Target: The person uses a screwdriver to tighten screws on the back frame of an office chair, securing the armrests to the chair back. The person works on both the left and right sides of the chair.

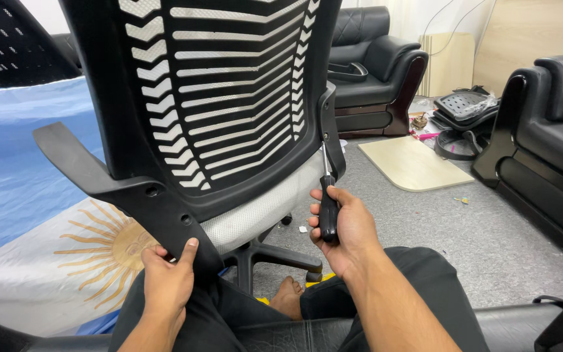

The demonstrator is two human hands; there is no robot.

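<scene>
Two hands [164,280]: chair [223,98], screwdriver [327,205].

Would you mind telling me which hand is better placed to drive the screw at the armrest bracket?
Right. The right hand already grips the screwdriver, tip up at the bracket; the left hand steadies the chair frame.

Chair [216,98] centre, back facing cam, seat behind it, base below btwn the knees. Left hand [167,283] on backrest's lower-left frame, under left armrest [73,160]. Right hand [343,228] lower right w/ screwdriver [327,208], tip up at right bracket [330,137]. Flag [40,215] on floor left. Sofa [373,65] behind right, board [415,163] on floor in front of it, 2nd sofa [548,143] far right.
</scene>
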